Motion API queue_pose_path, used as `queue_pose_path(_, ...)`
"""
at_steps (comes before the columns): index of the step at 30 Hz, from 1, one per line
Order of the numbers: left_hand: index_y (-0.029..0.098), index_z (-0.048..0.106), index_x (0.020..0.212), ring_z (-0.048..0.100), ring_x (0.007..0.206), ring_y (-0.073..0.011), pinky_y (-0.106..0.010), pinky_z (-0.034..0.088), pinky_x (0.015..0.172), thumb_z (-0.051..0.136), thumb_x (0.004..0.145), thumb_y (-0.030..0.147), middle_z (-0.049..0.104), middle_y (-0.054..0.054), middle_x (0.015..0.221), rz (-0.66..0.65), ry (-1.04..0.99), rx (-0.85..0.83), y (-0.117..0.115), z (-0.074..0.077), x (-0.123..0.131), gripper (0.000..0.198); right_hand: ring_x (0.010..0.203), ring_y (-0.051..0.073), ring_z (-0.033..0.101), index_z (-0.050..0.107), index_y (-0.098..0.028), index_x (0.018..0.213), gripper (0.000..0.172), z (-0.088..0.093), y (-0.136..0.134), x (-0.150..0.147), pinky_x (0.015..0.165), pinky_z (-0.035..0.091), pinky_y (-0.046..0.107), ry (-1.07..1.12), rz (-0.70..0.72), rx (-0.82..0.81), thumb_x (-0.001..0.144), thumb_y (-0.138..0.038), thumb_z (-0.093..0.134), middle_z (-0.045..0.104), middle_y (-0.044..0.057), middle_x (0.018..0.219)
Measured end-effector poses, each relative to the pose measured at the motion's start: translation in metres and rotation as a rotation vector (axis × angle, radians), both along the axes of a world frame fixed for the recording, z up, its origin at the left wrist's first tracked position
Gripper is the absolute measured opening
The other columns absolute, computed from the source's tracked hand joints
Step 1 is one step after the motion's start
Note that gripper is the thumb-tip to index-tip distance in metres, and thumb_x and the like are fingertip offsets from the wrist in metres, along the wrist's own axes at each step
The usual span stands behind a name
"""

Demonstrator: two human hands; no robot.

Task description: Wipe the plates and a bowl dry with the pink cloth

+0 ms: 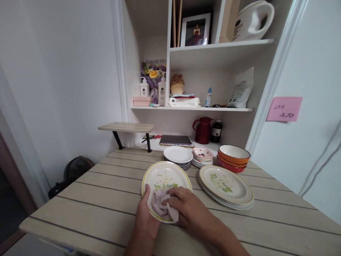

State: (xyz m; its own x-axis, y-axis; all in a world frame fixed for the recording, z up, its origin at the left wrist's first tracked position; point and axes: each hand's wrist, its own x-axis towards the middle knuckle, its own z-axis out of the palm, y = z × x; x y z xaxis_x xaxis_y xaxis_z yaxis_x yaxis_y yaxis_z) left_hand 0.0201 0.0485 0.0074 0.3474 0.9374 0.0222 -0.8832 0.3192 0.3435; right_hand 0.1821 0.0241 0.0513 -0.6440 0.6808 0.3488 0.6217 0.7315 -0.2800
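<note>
My left hand point(146, 217) grips the lower left rim of a cream plate point(165, 174) with a yellow edge and a floral print, thumb on top and fingers underneath. The plate is tilted towards me above the table's front part. My right hand point(188, 208) is closed on a crumpled pale pinkish cloth point(163, 205), pressed against the lower part of the plate's face. To the right lies a stack of plates point(226, 183), the top one with the same floral print. Behind my plate stands a stack of smaller white plates point(178, 154).
Small pink-patterned bowls point(203, 153) and stacked orange and red bowls point(233, 156) stand along the back of the slatted table point(101, 199). Behind them are a red jug point(203, 131), a dark bottle point(216, 131) and a laptop point(176, 140). A small raised shelf point(126, 127) stands at back left.
</note>
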Motion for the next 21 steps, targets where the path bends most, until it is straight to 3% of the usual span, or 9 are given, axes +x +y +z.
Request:
queue_pose_path(4, 0.010, 0.056, 0.133, 0.062, 0.115, -0.0316, -0.049, 0.039, 0.106, 0.039, 0.096, 0.042, 0.068, -0.020, 0.120, -0.038, -0.040, 0.050, -0.003, 0.001, 0.005, 0.052, 0.093, 0.022, 0.060, 0.066, -0.020, 0.097, 0.024, 0.000, 0.002, -0.005, 0.082, 0.044, 0.032, -0.014, -0.104, -0.031, 0.086, -0.012, 0.046, 0.066, 0.009, 0.102)
queue_pose_path(6, 0.011, 0.054, 0.135, 0.064, 0.112, -0.0310, -0.048, 0.041, 0.104, 0.043, 0.095, 0.040, 0.069, -0.019, 0.119, -0.047, -0.008, 0.036, -0.007, 0.004, 0.007, 0.050, 0.090, 0.023, 0.062, 0.064, -0.018, 0.103, 0.026, -0.002, 0.004, -0.005, 0.079, 0.044, 0.032, 0.003, -0.172, -0.086, 0.086, -0.012, 0.045, 0.068, 0.011, 0.100)
queue_pose_path(9, 0.011, 0.053, 0.136, 0.065, 0.109, -0.0307, -0.047, 0.043, 0.102, 0.050, 0.093, 0.038, 0.070, -0.018, 0.118, -0.071, 0.087, -0.024, -0.012, 0.009, 0.009, 0.050, 0.094, 0.024, 0.065, 0.041, -0.022, 0.140, 0.056, -0.005, 0.007, -0.003, 0.080, 0.045, 0.032, 0.130, -0.220, -0.209, 0.085, -0.015, 0.048, 0.069, 0.011, 0.108)
queue_pose_path(11, 0.012, 0.053, 0.136, 0.066, 0.108, -0.0309, -0.046, 0.044, 0.100, 0.052, 0.092, 0.039, 0.070, -0.018, 0.118, -0.072, 0.115, -0.036, -0.014, 0.012, 0.010, 0.051, 0.100, 0.023, 0.064, 0.018, -0.027, 0.152, 0.077, -0.006, 0.007, 0.000, 0.085, 0.045, 0.033, 0.197, -0.215, -0.272, 0.083, -0.016, 0.051, 0.068, 0.009, 0.115)
queue_pose_path(12, 0.012, 0.053, 0.136, 0.066, 0.108, -0.0310, -0.046, 0.045, 0.100, 0.052, 0.092, 0.039, 0.070, -0.017, 0.118, -0.069, 0.116, -0.033, -0.014, 0.012, 0.010, 0.051, 0.105, 0.023, 0.063, 0.015, -0.028, 0.153, 0.081, -0.006, 0.007, 0.002, 0.088, 0.044, 0.034, 0.200, -0.195, -0.287, 0.081, -0.015, 0.052, 0.066, 0.009, 0.120)
queue_pose_path(14, 0.012, 0.053, 0.136, 0.065, 0.109, -0.0310, -0.046, 0.044, 0.101, 0.051, 0.093, 0.040, 0.069, -0.018, 0.119, -0.079, 0.109, -0.023, -0.013, 0.012, 0.010, 0.051, 0.114, 0.024, 0.057, 0.028, -0.027, 0.149, 0.079, -0.006, 0.006, 0.003, 0.094, 0.042, 0.035, 0.166, -0.146, -0.291, 0.076, -0.013, 0.053, 0.060, 0.010, 0.128)
queue_pose_path(17, 0.011, 0.052, 0.136, 0.064, 0.112, -0.0311, -0.047, 0.042, 0.104, 0.048, 0.094, 0.041, 0.068, -0.018, 0.121, -0.111, 0.085, -0.007, -0.012, 0.009, 0.009, 0.052, 0.109, 0.023, 0.056, 0.058, -0.022, 0.122, 0.054, -0.005, 0.004, 0.001, 0.093, 0.043, 0.032, 0.094, -0.109, -0.248, 0.070, -0.009, 0.051, 0.060, 0.009, 0.120)
queue_pose_path(19, 0.012, 0.051, 0.137, 0.062, 0.116, -0.0310, -0.047, 0.039, 0.107, 0.047, 0.094, 0.040, 0.067, -0.018, 0.123, -0.113, 0.059, 0.011, -0.010, 0.007, 0.008, 0.052, 0.098, 0.020, 0.058, 0.063, -0.021, 0.101, 0.037, -0.006, 0.006, -0.001, 0.086, 0.044, 0.029, 0.099, -0.116, -0.200, 0.071, -0.007, 0.049, 0.060, 0.006, 0.109)
queue_pose_path(21, 0.011, 0.051, 0.137, 0.060, 0.119, -0.0310, -0.048, 0.036, 0.110, 0.044, 0.095, 0.039, 0.066, -0.018, 0.124, -0.090, 0.027, 0.035, -0.009, 0.005, 0.008, 0.051, 0.091, 0.017, 0.058, 0.062, -0.022, 0.094, 0.030, -0.006, 0.009, 0.000, 0.080, 0.045, 0.025, 0.162, -0.159, -0.138, 0.072, -0.007, 0.049, 0.059, 0.004, 0.106)
